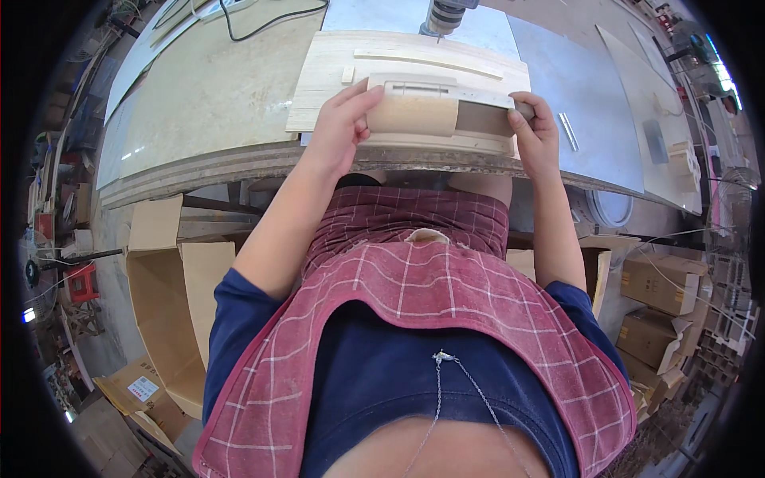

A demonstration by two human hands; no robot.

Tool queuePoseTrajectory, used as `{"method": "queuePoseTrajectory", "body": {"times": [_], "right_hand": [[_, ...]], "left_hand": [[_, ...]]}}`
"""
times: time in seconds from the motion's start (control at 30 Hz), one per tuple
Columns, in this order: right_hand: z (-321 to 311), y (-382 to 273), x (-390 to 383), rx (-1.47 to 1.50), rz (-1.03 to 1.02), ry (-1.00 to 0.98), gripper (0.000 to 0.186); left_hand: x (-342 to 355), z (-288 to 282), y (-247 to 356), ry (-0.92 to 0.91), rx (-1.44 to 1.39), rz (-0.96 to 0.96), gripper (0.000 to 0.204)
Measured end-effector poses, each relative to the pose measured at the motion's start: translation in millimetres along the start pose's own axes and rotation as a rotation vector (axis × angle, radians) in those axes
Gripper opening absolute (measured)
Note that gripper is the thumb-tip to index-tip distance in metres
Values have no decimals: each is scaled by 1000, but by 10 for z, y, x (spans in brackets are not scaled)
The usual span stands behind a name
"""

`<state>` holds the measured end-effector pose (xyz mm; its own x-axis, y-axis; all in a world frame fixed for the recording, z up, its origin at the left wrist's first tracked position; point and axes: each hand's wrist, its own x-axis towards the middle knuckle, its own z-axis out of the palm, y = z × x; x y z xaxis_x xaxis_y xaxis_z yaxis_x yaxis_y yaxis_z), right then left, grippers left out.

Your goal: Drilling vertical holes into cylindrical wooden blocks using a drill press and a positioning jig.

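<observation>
Between my hands is a long wooden piece (410, 115), held above the front edge of the worktable. Its left part is pale with a rounded front, its right part is a darker grey-brown, and a narrow slot shows along its upper side. My left hand (349, 119) grips the left end, thumb on top and fingers curled. At the right end, my right hand (535, 131) has thumb and fingers closed on the darker part. Behind the piece lies a pale wooden board (327, 68) with a thin strip (430, 64) across it. A power tool's head (442, 17) points down over the board's far edge.
A black cable (275, 24) curls over the table (215, 95) at the far left. Right of my right hand lies a small metal piece (568, 131). Open cardboard boxes (163, 311) stand below on the left, and stacked cartons (657, 291) on the right.
</observation>
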<state>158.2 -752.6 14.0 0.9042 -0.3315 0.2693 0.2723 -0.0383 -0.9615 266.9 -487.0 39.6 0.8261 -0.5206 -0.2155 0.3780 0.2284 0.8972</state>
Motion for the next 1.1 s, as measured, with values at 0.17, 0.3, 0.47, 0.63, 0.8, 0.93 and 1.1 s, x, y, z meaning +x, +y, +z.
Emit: {"method": "queuePoseTrajectory", "body": {"times": [0.17, 0.3, 0.47, 0.63, 0.8, 0.93, 1.1], "right_hand": [[2, 28, 137, -211, 26, -7, 36], [2, 112, 234, -333, -39, 0, 49], [-6, 290, 529, -514, 28, 187, 46], [67, 342, 621, -564, -56, 225, 46], [225, 261, 620, -655, -100, 197, 46], [179, 291, 627, -665, -100, 131, 50], [161, 173, 588, -619, -124, 52, 61]], "left_hand": [[311, 24, -144, -14, 367, 262, 66], [311, 112, -185, 62, 544, 373, 68], [491, 315, -299, 213, 657, 421, 65], [638, 288, -340, 143, 420, 316, 72], [637, 160, -378, 66, 341, 394, 79], [681, 134, -415, 32, 317, 427, 86], [673, 156, -404, 59, 355, 437, 87]]}}
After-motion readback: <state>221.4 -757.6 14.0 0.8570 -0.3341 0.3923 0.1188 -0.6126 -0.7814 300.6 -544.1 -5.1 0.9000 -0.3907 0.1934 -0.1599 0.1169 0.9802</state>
